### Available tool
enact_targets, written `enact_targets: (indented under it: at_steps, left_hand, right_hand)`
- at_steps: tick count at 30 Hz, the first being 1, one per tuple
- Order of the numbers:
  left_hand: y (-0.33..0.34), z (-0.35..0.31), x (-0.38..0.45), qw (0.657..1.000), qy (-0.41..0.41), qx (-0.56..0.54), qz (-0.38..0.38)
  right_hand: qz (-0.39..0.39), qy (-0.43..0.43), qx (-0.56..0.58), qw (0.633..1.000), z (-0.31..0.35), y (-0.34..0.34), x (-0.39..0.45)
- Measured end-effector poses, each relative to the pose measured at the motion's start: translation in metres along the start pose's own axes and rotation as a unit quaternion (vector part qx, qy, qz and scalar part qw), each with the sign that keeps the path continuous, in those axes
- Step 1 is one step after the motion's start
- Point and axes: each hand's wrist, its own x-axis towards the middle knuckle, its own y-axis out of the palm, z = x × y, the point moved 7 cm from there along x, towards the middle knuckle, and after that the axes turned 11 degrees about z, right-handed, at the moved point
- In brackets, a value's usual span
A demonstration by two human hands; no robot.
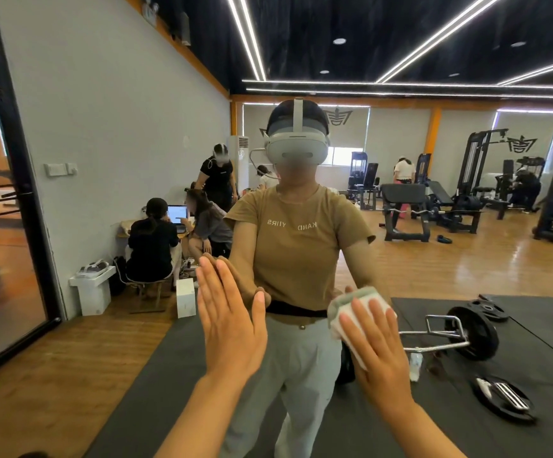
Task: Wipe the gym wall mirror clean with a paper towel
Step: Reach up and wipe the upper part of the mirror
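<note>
Wall mirror (pixel 400 259) fills nearly the whole view; its black frame edge stands at far left. Both hands raised flat against the glass.

Left hand (pixel 232 328): fingers (pixel 214 285) straight, close together, pointing up, palm laid on the mirror. Holds nothing. Its reflection meets it at the fingertips.

Right hand (pixel 379 352): fingers straight and slightly spread, pressing a folded white paper towel (pixel 344 312) against the glass. Towel sits under the fingertips and sticks out above and to the left of them; its reflected side shows just behind. Not pinched or curled round, only pressed flat. Towel is low in the mirror, right of centre, beside the left hand but apart from it.

In the reflection: the person in a tan T-shirt (pixel 298 246) and pale trousers, wearing a white headset (pixel 296 147). Behind, wooden floor, dark mats, a barbell with plates (pixel 466 332) on the mat, weight machines at right, people seated at a laptop (pixel 177 216) at left.
</note>
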Motion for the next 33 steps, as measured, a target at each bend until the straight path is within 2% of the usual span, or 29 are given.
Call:
enact_targets:
  at_steps: [2,4,8,14,21,28,33]
  left_hand:
    - [0.000,0.001,0.000,1.000,0.000,0.008,0.000]
    - [0.000,0.003,0.000,1.000,0.002,0.017,0.003]
    - [0.000,0.006,0.001,0.999,0.003,0.036,0.001]
    - [-0.001,0.008,-0.001,0.998,-0.002,0.061,0.009]
    - [0.000,0.007,0.000,0.996,-0.001,0.092,-0.011]
    - [0.001,0.012,0.001,0.996,0.019,0.091,-0.001]
    - [0.000,0.021,0.000,0.990,0.082,0.115,-0.004]
  right_hand:
    - [0.023,0.005,0.004,1.000,-0.002,-0.002,-0.003]
    - [0.015,0.020,0.003,1.000,-0.004,-0.008,0.010]
    - [-0.040,0.024,-0.003,0.999,-0.012,-0.023,0.065]
    - [-0.125,0.105,0.057,0.985,-0.024,-0.066,0.165]
    - [-0.138,0.063,0.039,0.988,-0.002,-0.024,0.083]
    - [-0.004,0.059,0.008,0.998,0.019,0.023,-0.027]
    - [-0.002,0.072,0.004,0.997,0.016,0.026,-0.022]
